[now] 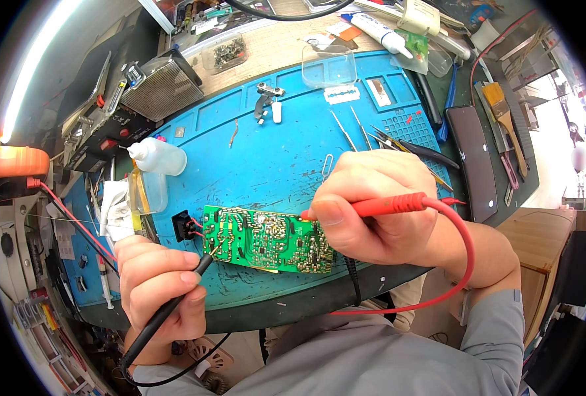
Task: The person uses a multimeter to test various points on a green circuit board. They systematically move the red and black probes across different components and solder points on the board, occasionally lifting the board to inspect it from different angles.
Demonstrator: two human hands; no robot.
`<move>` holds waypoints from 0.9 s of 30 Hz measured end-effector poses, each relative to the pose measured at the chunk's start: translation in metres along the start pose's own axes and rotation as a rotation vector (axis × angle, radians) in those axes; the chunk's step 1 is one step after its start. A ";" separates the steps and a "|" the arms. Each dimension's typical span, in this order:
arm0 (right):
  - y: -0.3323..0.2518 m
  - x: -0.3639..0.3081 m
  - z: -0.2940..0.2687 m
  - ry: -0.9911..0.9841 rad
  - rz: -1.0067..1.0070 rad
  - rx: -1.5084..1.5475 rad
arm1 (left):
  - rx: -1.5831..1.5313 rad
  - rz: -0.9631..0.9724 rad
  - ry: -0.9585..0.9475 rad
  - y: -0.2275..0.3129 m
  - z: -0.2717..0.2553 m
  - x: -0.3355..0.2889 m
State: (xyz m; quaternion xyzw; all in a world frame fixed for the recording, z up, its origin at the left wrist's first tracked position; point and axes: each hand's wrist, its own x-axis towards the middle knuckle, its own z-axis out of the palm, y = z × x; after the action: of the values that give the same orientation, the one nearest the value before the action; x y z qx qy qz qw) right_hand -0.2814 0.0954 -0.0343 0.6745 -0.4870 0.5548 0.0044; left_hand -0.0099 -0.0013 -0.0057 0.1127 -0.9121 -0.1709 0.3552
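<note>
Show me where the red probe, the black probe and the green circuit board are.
red probe (pixel 392 205), head view, middle of its handle
black probe (pixel 164 313), head view, its handle below the fingers
green circuit board (pixel 266 239), head view, centre of its solder side

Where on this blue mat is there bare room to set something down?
The widest bare patch of the blue mat lies between the squeeze bottle, the circuit board and the tweezers. Crowded: the mat's right edge with tools, and the front, where the left hand and right hand hold probes.
</note>
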 end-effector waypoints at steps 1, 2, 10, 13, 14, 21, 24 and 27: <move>0.000 0.000 0.000 -0.002 -0.002 -0.006 | 0.001 0.001 0.001 0.000 0.000 0.000; 0.000 0.001 -0.001 -0.004 -0.005 -0.011 | 0.002 -0.001 0.000 0.000 0.000 0.000; -0.002 0.001 -0.001 -0.013 0.012 -0.001 | 0.000 0.003 0.001 0.001 -0.001 0.000; -0.001 0.001 -0.002 -0.005 0.000 -0.008 | 0.002 0.011 -0.005 0.001 -0.001 0.001; -0.001 0.001 -0.001 -0.007 0.003 -0.010 | -0.001 0.013 -0.006 0.000 -0.001 0.001; -0.001 0.000 0.000 0.008 0.015 0.009 | -0.005 0.013 -0.017 0.000 -0.003 0.000; -0.001 0.002 0.000 0.003 0.018 0.015 | 0.002 0.009 -0.015 0.000 -0.003 0.000; -0.001 0.001 -0.001 0.000 0.015 0.016 | 0.000 0.013 -0.007 0.000 -0.002 0.001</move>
State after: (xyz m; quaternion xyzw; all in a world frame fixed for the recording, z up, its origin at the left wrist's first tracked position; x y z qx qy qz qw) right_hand -0.2816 0.0956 -0.0323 0.6709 -0.4877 0.5586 -0.0051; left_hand -0.0088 -0.0022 -0.0038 0.1061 -0.9140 -0.1693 0.3530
